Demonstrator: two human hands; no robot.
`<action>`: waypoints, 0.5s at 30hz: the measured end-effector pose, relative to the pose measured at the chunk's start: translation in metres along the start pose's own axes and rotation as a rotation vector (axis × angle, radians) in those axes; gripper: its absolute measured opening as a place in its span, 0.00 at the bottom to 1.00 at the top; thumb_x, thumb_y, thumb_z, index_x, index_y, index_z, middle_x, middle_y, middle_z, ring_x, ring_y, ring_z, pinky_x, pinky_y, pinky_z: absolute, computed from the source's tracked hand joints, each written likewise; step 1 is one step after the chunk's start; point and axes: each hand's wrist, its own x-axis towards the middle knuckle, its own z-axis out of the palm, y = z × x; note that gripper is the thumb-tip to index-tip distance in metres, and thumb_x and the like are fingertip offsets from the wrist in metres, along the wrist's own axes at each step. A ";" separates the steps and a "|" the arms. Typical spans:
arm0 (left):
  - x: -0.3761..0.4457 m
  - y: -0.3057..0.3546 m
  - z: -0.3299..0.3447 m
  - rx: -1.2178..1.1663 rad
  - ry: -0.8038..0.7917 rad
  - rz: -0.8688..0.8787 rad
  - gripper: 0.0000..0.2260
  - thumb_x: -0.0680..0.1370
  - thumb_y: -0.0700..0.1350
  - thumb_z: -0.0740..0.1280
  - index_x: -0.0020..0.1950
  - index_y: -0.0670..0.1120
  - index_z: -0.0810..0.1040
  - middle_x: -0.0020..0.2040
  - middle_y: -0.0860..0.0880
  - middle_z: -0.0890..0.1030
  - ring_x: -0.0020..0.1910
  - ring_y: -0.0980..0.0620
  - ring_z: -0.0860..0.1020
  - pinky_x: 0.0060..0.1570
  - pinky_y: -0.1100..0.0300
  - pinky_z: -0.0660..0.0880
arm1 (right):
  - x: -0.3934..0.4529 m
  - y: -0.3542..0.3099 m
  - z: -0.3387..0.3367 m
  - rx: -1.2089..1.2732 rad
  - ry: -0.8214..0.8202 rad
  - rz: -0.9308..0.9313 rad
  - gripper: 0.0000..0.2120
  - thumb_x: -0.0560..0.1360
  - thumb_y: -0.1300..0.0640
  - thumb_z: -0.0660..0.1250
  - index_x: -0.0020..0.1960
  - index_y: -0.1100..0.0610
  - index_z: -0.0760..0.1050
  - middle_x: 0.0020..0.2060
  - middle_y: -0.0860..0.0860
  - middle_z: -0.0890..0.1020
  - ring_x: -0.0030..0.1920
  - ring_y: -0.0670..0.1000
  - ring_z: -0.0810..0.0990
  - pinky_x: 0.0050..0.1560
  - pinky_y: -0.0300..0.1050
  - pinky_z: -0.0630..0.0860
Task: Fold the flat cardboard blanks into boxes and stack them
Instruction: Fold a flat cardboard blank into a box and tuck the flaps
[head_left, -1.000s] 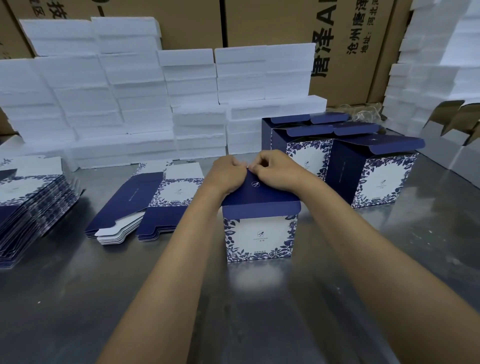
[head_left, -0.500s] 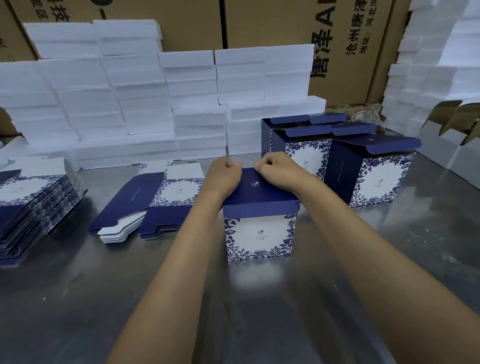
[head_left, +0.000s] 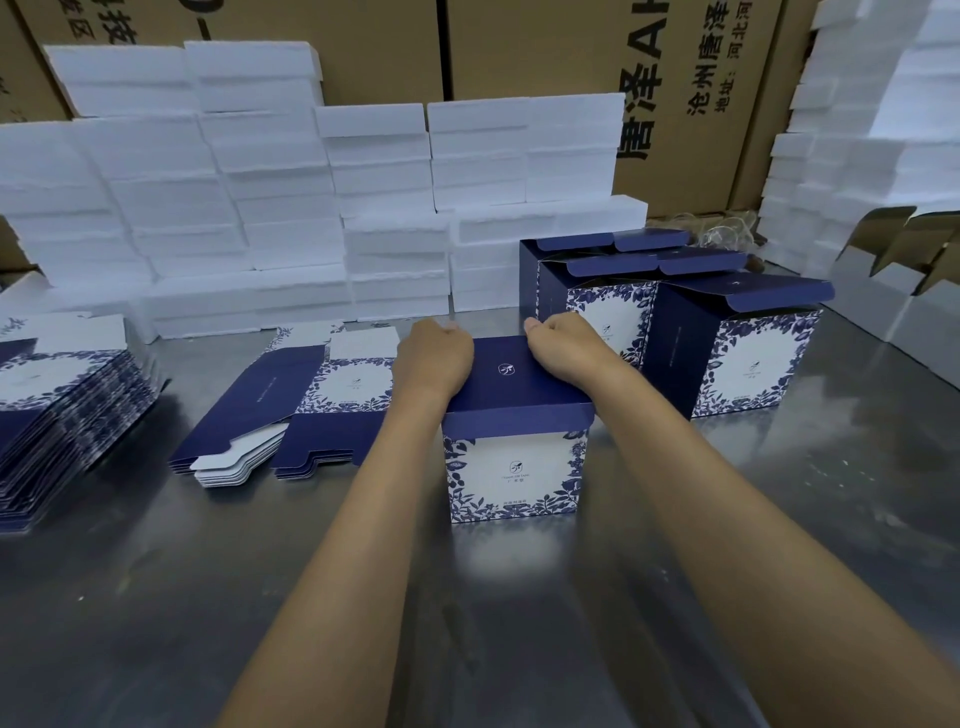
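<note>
**boxfolder_22:** So we've got the box (head_left: 514, 441) standing upright on the steel table (head_left: 519, 623), printed face toward us. Both of our hands are at the far edge of the navy lid panel (head_left: 511, 376). The left hand (head_left: 435, 361) sits on the far left corner, fingers curled over the back edge. The right hand (head_left: 563, 345) does the same on the far right corner. From here we can't tell exactly what the fingertips are doing behind that edge, they're hidden.

**tuckflap_fan:** Makes sense though. We're guessing the tuck flap goes in along the back, so a hand on each corner keeps the lid square while it seats.

**boxfolder_22:** That's our read too. The lid looks nearly flat, so this one's close to done. The finished boxes (head_left: 675, 332) sit just behind on the right, lids still ajar, within easy reach for parking this one.

**tuckflap_fan:** And the flat blanks (head_left: 291, 410)?

**boxfolder_22:** Fanned out just left of the box, with a taller pile of blanks (head_left: 62, 410) at the table's left edge. Plenty left. White foam blocks (head_left: 311, 208) are stacked along the back.
</note>
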 end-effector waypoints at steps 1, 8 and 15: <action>0.001 -0.001 0.001 0.016 -0.003 -0.011 0.18 0.83 0.43 0.54 0.65 0.32 0.73 0.61 0.34 0.78 0.62 0.35 0.75 0.57 0.50 0.72 | 0.000 -0.001 0.000 -0.026 0.002 -0.001 0.20 0.83 0.58 0.56 0.32 0.54 0.58 0.29 0.49 0.63 0.31 0.50 0.61 0.33 0.45 0.59; 0.008 -0.003 0.005 0.157 0.002 -0.002 0.17 0.84 0.47 0.53 0.65 0.38 0.73 0.61 0.39 0.78 0.61 0.37 0.75 0.58 0.50 0.69 | -0.005 -0.004 0.000 -0.233 0.121 -0.170 0.11 0.80 0.62 0.59 0.41 0.58 0.75 0.48 0.55 0.77 0.54 0.57 0.75 0.58 0.52 0.73; 0.016 0.009 0.007 0.275 0.032 0.011 0.13 0.82 0.44 0.58 0.64 0.43 0.73 0.63 0.41 0.77 0.56 0.40 0.75 0.48 0.54 0.66 | -0.026 -0.008 0.000 -0.477 0.148 -0.527 0.07 0.79 0.59 0.64 0.51 0.53 0.81 0.50 0.49 0.77 0.58 0.54 0.74 0.59 0.51 0.65</action>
